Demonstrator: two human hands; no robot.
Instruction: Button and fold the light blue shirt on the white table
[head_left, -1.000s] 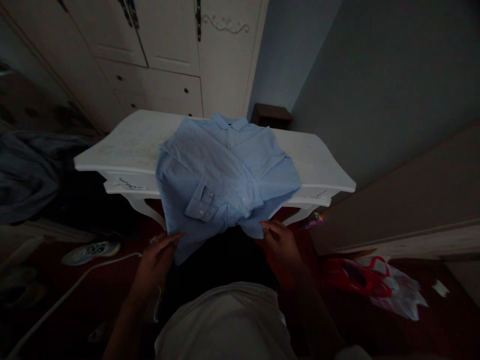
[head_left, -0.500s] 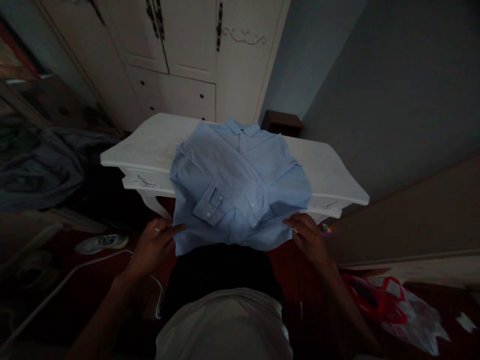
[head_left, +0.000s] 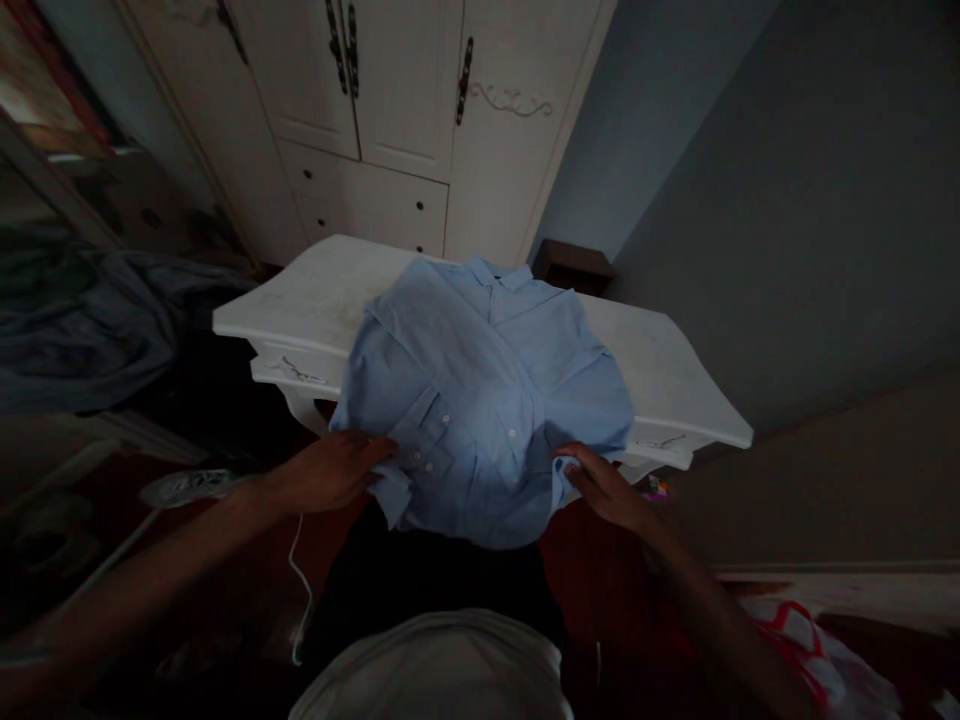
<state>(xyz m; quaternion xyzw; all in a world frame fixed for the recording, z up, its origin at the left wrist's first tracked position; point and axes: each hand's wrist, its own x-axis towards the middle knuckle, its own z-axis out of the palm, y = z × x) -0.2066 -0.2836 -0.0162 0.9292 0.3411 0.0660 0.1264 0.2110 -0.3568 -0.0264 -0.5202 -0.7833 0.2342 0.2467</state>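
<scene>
A light blue button-up shirt [head_left: 480,370] lies across a white table [head_left: 300,285], its collar at the far edge. Both sleeves are folded over the front, with the buttoned cuffs showing near the middle. The lower part hangs over the table's near edge toward my body. My left hand [head_left: 337,468] grips the shirt's left side near the hem, and a corner folds over below the fingers. On the other side, my right hand [head_left: 600,485] pinches the right edge of the shirt, where the cloth is turned inward.
Behind the table stands a white wardrobe [head_left: 397,110] with dark handles. A small brown box-like piece [head_left: 574,265] sits by the wall. Dark clothes [head_left: 90,320] are heaped at left, above a shoe [head_left: 187,487] and a white cable [head_left: 304,590]. A red-and-white plastic bag [head_left: 817,650] lies at right.
Both my hands have moved inward, bringing the shirt's lower side edges toward the middle and folding them. The view has shifted slightly.
</scene>
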